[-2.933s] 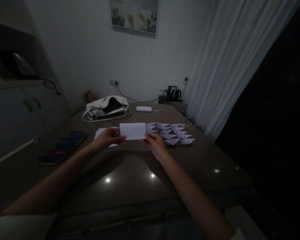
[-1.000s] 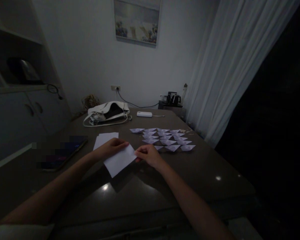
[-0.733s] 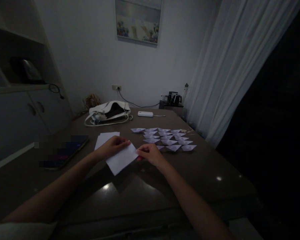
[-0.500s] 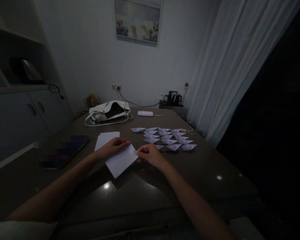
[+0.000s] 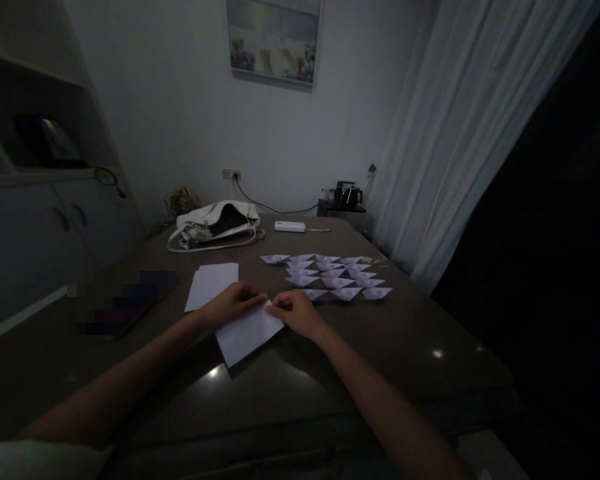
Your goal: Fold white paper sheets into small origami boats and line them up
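A white sheet of paper [image 5: 247, 337] is held tilted just over the dark table. My left hand [image 5: 235, 301] is closed on its upper edge, thumb and fingers pinching. Close beside it, my right hand [image 5: 297, 312] pinches the same edge near the right corner. Behind my left hand lies a stack of white paper [image 5: 211, 281], partly covered by that hand. Several folded paper boats [image 5: 333, 282] stand in rows beyond my right hand.
A blurred dark phone or tablet [image 5: 135, 303] lies at the left on the table [image 5: 380, 360]. Toward the back are a white handbag [image 5: 215, 223] and a white power bank [image 5: 289, 227] with a short cable. A white curtain [image 5: 420, 147] hangs along the right.
My left hand has shifted right along the paper's edge, so both hands are now close together. The sheet has moved slightly toward me and to the right.
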A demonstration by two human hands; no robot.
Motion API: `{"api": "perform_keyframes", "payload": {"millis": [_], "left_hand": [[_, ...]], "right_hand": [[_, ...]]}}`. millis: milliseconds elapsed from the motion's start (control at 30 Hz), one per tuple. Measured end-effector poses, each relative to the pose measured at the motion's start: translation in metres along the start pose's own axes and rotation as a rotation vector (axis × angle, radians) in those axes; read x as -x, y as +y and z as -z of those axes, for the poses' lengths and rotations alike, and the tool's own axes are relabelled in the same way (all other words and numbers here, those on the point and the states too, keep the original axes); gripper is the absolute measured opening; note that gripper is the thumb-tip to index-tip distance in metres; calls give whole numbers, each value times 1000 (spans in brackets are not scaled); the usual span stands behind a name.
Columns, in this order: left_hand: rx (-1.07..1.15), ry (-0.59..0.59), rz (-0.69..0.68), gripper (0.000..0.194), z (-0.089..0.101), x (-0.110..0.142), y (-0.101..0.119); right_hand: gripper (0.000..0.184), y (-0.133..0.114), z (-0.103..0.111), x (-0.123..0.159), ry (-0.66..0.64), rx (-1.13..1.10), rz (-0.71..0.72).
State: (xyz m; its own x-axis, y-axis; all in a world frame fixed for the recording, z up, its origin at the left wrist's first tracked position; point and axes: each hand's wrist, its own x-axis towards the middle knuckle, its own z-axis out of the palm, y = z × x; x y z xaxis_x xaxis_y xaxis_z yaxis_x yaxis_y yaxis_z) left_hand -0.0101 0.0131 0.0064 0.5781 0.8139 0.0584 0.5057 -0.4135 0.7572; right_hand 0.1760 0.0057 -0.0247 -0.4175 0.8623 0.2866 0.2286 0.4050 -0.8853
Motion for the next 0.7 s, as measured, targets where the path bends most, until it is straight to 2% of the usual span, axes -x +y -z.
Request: {"api": "perform_keyframes", "payload": {"millis": [200,300,500,700], "left_hand": [[-38,20,58,48,10,1,-1],[-61,13,36,47,16,2,-5],[-115,22,-48,42,27,3,-8],[-82,-10,-21,37,40,8,-10]], "right_hand": [[16,1,7,-4,91,-57,1],[15,1,11,-6,110,-48,15],[17,1,20,-9,228,-57,19],[20,5,27,-11,320,-69,25]]}}
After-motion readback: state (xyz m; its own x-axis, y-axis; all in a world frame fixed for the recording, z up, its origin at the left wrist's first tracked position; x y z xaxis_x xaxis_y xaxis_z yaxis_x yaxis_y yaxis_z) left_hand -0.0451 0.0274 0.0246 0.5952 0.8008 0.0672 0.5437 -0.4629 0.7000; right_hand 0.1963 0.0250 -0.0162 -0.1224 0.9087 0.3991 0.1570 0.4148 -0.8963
